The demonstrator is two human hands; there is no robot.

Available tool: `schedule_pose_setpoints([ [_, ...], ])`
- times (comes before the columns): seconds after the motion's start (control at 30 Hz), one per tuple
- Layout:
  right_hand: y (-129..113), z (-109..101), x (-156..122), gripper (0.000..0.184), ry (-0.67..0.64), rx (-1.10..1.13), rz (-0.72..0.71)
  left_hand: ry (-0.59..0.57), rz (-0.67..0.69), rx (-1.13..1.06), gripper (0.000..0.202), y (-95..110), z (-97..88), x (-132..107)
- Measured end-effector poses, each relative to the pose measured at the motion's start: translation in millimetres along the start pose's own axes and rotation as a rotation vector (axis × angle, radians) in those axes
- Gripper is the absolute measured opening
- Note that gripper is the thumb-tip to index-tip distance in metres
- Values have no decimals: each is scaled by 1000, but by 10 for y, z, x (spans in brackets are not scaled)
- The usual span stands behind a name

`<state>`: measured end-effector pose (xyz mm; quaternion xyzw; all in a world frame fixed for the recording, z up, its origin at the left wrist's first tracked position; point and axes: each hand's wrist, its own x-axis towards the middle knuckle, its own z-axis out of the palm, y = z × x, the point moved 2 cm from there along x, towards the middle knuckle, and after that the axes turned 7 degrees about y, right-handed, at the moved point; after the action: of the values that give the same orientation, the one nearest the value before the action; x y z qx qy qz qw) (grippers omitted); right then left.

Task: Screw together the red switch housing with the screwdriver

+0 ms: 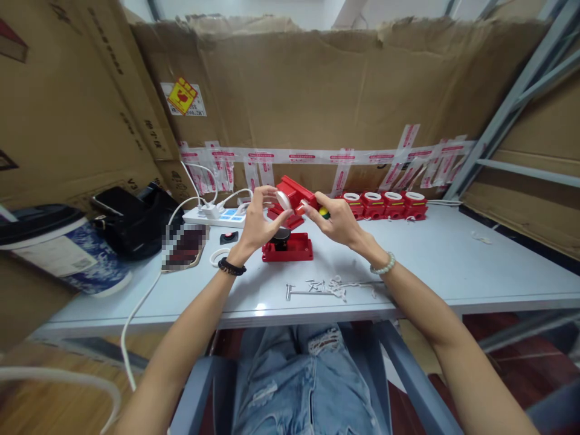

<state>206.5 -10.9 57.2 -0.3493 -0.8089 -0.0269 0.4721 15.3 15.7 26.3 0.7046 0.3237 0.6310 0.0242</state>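
My left hand (pixel 260 220) pinches a white ring (pixel 283 200) between thumb and fingers, holding it against the near side of a tilted red housing (pixel 294 188). On the right edge of that housing, my right hand (pixel 335 219) has its fingers closed, with the thumb toward the ring. Partly hidden behind the right hand is a yellow-green object (pixel 324 212). Below the hands, an open red box-like base (pixel 296 249) rests on the table with a black round-topped part (pixel 280 237) standing in it. Another white ring (pixel 220 257) lies by my left wrist.
Several red housings with white rings (pixel 394 205) stand in a row at the back right. Screws (pixel 316 285) and a metal T-handled tool (pixel 308 293) lie near the front edge. To the left are a power strip (pixel 222 216), a phone (pixel 185 248) and a bucket (pixel 67 254).
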Motion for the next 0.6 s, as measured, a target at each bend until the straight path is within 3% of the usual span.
schedule_pose_setpoints([
  [0.1, 23, 20, -2, 32, -18, 32, -1, 16, -216, -134, 47, -86, 28, 12],
  [0.2, 21, 47, -9, 33, -50, -8, -31, 2, -514, -319, 36, -162, 74, 7],
  [0.27, 13, 58, -11, 32, -57, -22, -47, -83, -701, -427, 34, -188, 106, -6],
  [0.33, 6, 61, -12, 32, -57, 7, -39, -175, -804, -422, 42, -191, 110, -22],
  [0.37, 3, 59, -11, 32, -52, 30, -28, -177, -795, -370, 45, -186, 95, -26],
  [0.43, 2, 50, -10, 31, -35, 70, -4, -84, -628, -203, 42, -156, 35, -17],
  [0.5, 7, 40, -8, 31, -4, 103, 11, 13, -318, -35, 41, -88, -20, -4],
  [0.6, 19, 32, -2, 30, 50, 180, 20, 1, 82, 124, 56, 12, -39, -2],
])
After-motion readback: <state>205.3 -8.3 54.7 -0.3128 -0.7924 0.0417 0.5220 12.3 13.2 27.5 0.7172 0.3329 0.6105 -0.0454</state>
